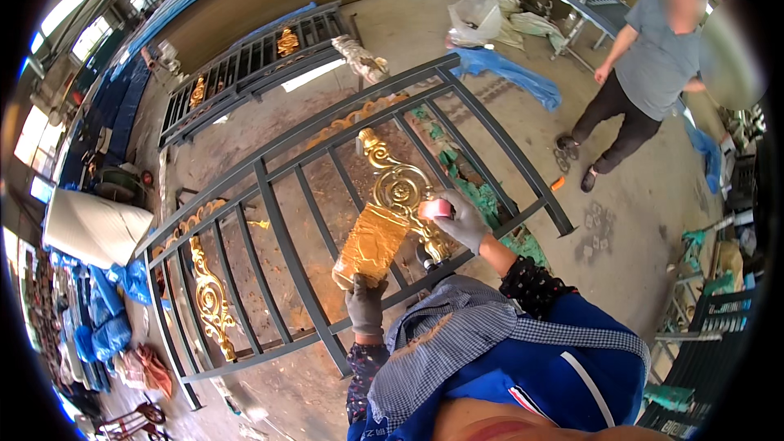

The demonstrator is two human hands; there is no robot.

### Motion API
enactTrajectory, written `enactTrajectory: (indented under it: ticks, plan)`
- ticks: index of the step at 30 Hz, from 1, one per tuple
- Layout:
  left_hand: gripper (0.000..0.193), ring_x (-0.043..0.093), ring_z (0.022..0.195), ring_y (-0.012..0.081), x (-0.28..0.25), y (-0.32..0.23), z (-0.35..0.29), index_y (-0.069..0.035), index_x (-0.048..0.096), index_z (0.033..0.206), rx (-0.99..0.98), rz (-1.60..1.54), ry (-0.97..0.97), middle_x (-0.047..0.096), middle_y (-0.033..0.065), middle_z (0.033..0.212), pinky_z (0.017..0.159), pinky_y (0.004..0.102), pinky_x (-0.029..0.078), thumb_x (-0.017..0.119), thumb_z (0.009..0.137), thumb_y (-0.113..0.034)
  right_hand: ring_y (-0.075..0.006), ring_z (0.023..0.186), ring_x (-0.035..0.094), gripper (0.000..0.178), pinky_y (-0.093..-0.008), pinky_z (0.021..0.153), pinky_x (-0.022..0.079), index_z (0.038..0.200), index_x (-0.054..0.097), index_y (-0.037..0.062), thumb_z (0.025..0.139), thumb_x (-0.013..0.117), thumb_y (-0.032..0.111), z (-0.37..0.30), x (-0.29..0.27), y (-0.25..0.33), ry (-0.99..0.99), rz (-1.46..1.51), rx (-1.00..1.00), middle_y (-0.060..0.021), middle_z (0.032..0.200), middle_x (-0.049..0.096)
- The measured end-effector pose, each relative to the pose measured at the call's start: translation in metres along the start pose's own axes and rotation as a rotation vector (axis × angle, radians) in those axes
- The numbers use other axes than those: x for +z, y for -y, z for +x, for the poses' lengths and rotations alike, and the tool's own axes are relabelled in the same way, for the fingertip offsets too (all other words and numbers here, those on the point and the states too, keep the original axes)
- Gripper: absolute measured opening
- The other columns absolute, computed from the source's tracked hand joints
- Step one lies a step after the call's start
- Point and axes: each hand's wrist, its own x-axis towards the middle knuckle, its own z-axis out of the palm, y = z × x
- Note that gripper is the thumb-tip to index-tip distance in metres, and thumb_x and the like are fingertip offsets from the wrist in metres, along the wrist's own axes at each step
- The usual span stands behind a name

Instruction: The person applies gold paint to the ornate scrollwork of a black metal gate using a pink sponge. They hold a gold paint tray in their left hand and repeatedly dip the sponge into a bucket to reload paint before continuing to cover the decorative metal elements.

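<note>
My left hand [365,308], in a grey glove, is closed on the lower end of a crinkled gold foil sheet [372,243]. The sheet lies over part of a gold scroll ornament [401,187] set in a dark metal railing [317,211]. My right hand [465,222], also gloved in grey, is closed around a small pink-and-white object [436,209] whose kind I cannot make out. It is at the ornament's right side, close to the round scroll. A second gold scroll ornament [211,298] sits in the railing further left.
Another dark railing [253,73] with gold ornaments lies at the back left. A person [645,73] in a grey shirt stands at the right. Blue sheeting [514,75] and pale plastic bags [478,18] lie on the floor behind. A large white roll [94,227] is at the left.
</note>
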Motion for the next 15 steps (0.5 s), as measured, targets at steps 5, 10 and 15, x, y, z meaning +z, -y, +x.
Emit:
enactTrajectory:
  ticks: [5,10,15]
  plan:
    - [0.049,0.062,0.1,0.0227,-0.006,-0.006,0.003,0.004,0.048,0.126,0.127,0.306,0.034,0.061,0.0122,0.115,0.079,0.0354,0.055,0.057,0.098,-0.035,-0.0208,0.1,0.06,0.042,-0.0309,0.086,0.048,0.114,0.059,0.0057,0.076,0.075,0.008,0.004,0.006,0.023,-0.013,-0.015,0.05,-0.0083,0.109,0.058]
    - [0.048,0.062,0.096,0.0199,0.027,-0.015,0.002,0.006,0.052,0.121,0.075,0.289,0.053,0.062,0.0121,0.107,0.077,0.0324,0.054,0.057,0.098,-0.036,-0.0239,0.106,0.059,0.036,-0.0368,0.093,0.047,0.111,0.061,0.0115,0.077,0.076,0.013,-0.001,-0.006,-0.007,-0.107,-0.128,0.01,-0.0071,0.111,0.061]
    - [0.04,0.061,0.093,0.024,0.003,0.013,0.018,0.006,0.056,0.114,0.169,0.484,0.076,0.063,0.0152,0.104,0.081,0.0346,0.051,0.064,0.095,-0.028,-0.0263,0.11,0.056,0.041,-0.037,0.095,0.044,0.117,0.058,0.0073,0.079,0.074,0.013,0.006,-0.013,0.004,-0.055,-0.211,0.041,-0.0112,0.115,0.059]
